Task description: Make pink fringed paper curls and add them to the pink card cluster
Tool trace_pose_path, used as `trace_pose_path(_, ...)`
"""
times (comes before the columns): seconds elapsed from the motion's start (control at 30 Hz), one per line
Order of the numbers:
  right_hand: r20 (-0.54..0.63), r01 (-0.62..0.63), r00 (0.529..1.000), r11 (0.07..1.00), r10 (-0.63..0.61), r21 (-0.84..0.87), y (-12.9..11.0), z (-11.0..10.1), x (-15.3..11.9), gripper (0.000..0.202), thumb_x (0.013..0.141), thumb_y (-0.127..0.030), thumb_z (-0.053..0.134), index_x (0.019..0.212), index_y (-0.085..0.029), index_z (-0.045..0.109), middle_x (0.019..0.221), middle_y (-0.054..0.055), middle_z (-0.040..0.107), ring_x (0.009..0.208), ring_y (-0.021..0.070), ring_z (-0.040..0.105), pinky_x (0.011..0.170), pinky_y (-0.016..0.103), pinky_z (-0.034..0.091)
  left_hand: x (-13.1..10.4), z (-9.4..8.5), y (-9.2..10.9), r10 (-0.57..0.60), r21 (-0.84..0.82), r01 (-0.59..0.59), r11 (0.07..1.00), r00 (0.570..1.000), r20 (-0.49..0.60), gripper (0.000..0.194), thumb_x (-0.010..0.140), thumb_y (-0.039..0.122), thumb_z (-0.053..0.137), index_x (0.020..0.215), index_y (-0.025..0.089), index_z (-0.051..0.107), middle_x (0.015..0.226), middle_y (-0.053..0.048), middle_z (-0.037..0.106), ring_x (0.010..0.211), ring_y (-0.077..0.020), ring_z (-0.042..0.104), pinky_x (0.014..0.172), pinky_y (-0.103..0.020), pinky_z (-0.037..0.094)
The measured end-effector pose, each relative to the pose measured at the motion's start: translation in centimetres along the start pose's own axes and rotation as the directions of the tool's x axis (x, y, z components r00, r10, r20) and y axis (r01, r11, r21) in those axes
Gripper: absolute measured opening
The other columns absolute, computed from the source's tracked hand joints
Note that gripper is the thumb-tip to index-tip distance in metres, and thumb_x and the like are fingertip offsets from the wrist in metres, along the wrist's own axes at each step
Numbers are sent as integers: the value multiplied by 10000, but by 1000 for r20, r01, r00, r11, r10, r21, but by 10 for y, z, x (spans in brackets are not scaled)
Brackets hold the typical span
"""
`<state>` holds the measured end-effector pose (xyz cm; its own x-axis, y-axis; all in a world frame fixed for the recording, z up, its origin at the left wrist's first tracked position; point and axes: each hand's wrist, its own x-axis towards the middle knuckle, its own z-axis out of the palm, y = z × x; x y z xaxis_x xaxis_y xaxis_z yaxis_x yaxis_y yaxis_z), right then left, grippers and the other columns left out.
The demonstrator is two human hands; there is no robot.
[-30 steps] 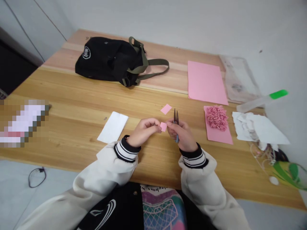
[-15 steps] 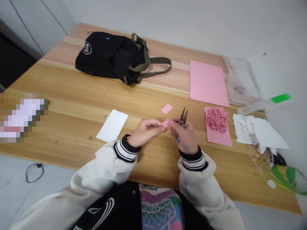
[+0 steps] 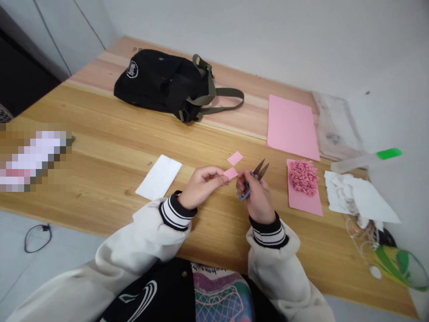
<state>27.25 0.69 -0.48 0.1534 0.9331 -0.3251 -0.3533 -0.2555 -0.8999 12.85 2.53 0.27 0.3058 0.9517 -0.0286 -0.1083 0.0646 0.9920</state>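
Note:
Between thumb and fingers, my left hand (image 3: 205,184) pinches a small pink paper piece (image 3: 231,173). My right hand (image 3: 257,193) is closed around the blue handles of the scissors (image 3: 260,171), whose blades point up and away, slightly parted. Its thumb and index fingertips are close to the right end of the held piece; whether they touch it is unclear. Another small pink piece (image 3: 235,158) lies on the table just beyond. Left of my left hand rests a white sheet (image 3: 159,177).
A black bag (image 3: 161,85) lies at the back of the wooden table (image 3: 100,179). To the right are a large pink sheet (image 3: 293,127), a pink bundle (image 3: 304,178) on pink paper, white papers (image 3: 372,201) and a green-capped tube (image 3: 389,154). A blurred-out object (image 3: 36,156) sits far left.
The scissors in my right hand have tilted further to the right. My right fingertips have shifted slightly away from the pink piece, which shows more fully in my left hand. The camera view has shifted slightly.

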Motion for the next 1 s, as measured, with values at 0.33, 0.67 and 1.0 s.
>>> trace_pose_path(0.33,123,-168,983,942,137,290,-14,5,-5,171,633,-236,660,651,-207,493,600,-40,439,574,99,461,555,246,418,1,-1,1,-22,-84,22,996,1000,-3,135,703,226,621,597,144,604,611,0,615,621,-110,549,658,-242,437)
trace_pose_path(0.67,187,-287,940,958,283,-8,-8,2,-7,430,707,-635,524,706,-212,444,520,-37,537,363,107,483,319,215,336,2,-2,0,-54,-85,50,995,998,-45,148,696,244,614,589,142,603,598,4,599,611,-110,537,647,-240,421)
trace_pose_path(1.0,184,-50,981,994,66,-92,1,5,-15,358,751,-476,586,981,-206,543,686,-39,475,464,49,388,346,167,299,4,-3,-3,-28,-49,15,999,963,-268,149,698,248,596,581,156,602,646,-6,620,712,-145,562,738,-271,424)
